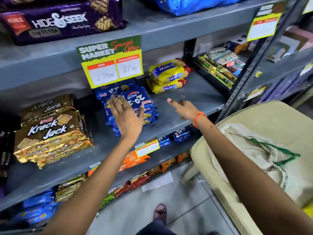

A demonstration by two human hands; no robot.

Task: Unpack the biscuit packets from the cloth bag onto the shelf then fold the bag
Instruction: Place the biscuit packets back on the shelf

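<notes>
At frame centre, the open left hand (126, 116) rests on blue biscuit packets (135, 102) on the shelf (194, 94), the right hand (183, 108) empty and loose; squaring the stack seems wise before fetching the cloth bag (264, 160), lower right.

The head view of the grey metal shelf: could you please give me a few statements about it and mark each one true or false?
1. The left hand lies open over the blue 20-20 butter biscuit packets. True.
2. The right hand grips a yellow Marie biscuit packet. False: it is empty, above bare grey metal shelf; the yellow Marie biscuit packets sit stacked further back.
3. The off-white cloth bag with green stitching lies on the beige plastic chair. True.
4. The golden Krack Jack packets sit right of the blue packets. False: they sit to the left.
5. An orange band circles the left wrist. False: the right wrist.
</notes>
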